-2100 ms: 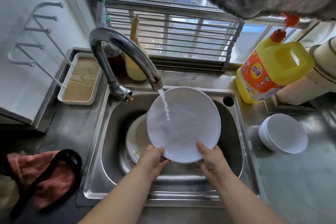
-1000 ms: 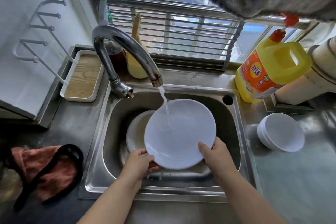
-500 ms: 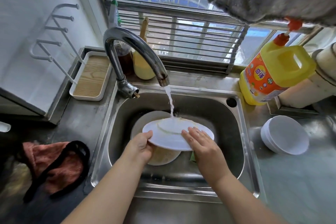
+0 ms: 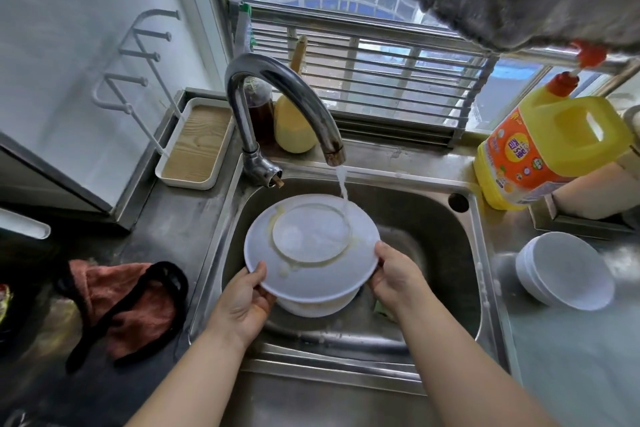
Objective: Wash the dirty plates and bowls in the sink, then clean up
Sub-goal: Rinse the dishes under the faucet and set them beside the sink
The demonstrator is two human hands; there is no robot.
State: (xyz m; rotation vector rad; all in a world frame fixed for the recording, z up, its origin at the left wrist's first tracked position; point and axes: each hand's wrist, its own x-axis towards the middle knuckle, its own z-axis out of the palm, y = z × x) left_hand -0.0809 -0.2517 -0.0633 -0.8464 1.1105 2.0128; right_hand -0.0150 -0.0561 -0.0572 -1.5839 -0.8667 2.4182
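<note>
Head view: the rinsing step is in hand. The left hand (image 4: 242,302) and right hand (image 4: 394,274) each grip the rim of the upturned plate (image 4: 311,250) over the sink (image 4: 433,218), under the tap (image 4: 277,97) stream. Next move, judged: turn the plate to rinse yellowish residue off its foot ring. The dishes beneath are largely hidden.

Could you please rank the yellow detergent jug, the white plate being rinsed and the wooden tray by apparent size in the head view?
1. Yellow detergent jug and white plate: alike.
2. Wooden tray, smallest.
</note>
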